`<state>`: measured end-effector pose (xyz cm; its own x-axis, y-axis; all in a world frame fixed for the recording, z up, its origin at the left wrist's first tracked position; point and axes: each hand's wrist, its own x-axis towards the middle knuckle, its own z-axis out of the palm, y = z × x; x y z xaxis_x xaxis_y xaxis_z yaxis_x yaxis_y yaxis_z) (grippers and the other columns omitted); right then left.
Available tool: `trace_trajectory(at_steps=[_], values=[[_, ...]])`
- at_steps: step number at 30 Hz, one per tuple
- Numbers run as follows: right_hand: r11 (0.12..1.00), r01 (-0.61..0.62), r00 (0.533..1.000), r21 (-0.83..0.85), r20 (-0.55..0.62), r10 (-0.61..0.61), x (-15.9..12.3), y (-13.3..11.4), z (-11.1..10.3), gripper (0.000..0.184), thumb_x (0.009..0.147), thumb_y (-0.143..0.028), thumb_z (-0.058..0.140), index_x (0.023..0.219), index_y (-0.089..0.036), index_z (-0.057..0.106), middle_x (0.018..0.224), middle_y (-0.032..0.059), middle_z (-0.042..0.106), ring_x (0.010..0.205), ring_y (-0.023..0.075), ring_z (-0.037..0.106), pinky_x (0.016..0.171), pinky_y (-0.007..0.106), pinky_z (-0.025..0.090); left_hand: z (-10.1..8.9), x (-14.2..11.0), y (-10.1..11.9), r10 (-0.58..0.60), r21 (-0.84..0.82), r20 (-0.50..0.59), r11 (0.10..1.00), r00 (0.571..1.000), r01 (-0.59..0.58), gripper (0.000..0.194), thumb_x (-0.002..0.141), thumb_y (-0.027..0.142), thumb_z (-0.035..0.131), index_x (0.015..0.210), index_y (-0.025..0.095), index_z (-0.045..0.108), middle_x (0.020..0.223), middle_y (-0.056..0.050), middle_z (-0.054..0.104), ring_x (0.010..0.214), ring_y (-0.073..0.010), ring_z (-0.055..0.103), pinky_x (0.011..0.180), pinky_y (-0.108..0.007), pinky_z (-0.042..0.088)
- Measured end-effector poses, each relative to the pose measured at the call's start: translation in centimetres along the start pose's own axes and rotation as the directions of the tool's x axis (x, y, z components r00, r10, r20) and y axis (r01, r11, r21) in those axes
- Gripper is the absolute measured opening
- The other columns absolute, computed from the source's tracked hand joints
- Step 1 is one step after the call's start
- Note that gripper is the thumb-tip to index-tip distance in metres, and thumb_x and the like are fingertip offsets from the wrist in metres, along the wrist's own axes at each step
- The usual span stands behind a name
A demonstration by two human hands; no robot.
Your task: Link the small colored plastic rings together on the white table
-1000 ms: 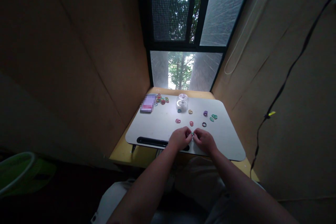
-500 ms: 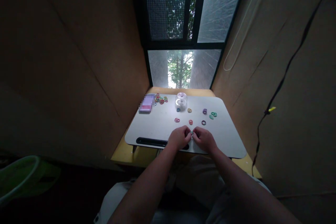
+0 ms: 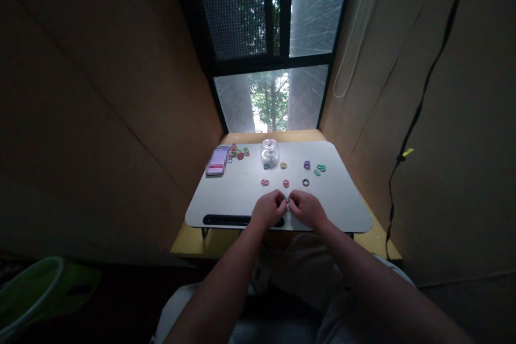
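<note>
Above the front middle of the white table, my left hand and my right hand meet with fingertips pinched. Between them shows a tiny green elastic hair tie, mostly covered by the fingers. Just beyond lie small groups of hair ties: pink ones, red ones and dark ones. Farther back are blue ones, yellow ones, purple ones and green ones. A mixed pile of hair ties sits at the back left.
A clear plastic jar stands at the back of the small folding table. A phone lies at its left edge, and a black slot runs along the front. Walls rise on both sides; a green basket is low left.
The camera view has shifted, so the table appears a little farther left. Both hands stay pinched together at the green hair tie, with only slight finger movement.
</note>
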<state>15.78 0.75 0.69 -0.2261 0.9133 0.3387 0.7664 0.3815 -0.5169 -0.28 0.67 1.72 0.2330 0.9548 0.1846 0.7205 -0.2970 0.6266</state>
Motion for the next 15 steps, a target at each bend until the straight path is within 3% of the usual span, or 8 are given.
trace_trajectory(at_steps=[15], values=[[0.999,0.026,1.000,0.020,-0.005,-0.026,-0.21,0.20,0.05,0.015,0.080,-0.026,0.050,0.068,-0.020,0.058,0.064,-0.0002,0.060,0.059,0.0124,0.050,0.056,0.023,0.030,-0.12,-0.52,0.44,0.001,0.048,-0.016,0.999,1.000,0.000,0.015,0.082,0.030,0.052,0.085,0.020,0.062,0.074,-0.001,0.064,0.066,-0.0124,0.054,0.061,-0.024,0.037]])
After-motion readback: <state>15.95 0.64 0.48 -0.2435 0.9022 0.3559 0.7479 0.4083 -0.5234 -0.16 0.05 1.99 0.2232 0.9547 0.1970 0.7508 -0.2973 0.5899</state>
